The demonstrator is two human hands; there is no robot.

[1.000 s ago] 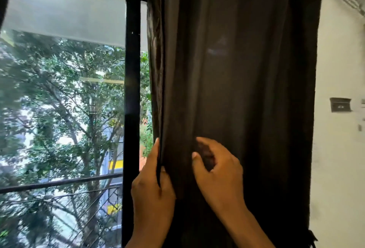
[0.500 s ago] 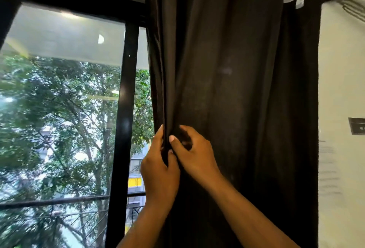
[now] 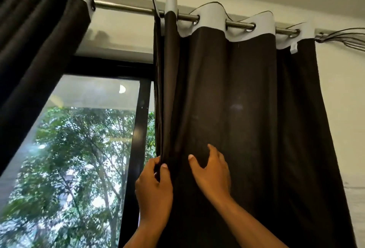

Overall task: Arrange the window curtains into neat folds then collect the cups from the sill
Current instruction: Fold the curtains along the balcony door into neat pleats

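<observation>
while the left hand (image 3: 154, 186) pinches the curtain (image 3: 237, 109) edge, the right hand's (image 3: 212, 172) grip seems wide.

Daylight enters through the window (image 3: 83, 149), trees outside bright and partly blown out. Room side dim; the dark curtain (image 3: 246, 129) shows little fold detail. Left curtain (image 3: 35, 40) motion-blurred at the frame edge. Curtain rod (image 3: 239, 24) bows from wide-angle distortion.

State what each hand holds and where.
Left hand pinches the dark curtain at its left edge folds. Right hand only rests open on it.
</observation>
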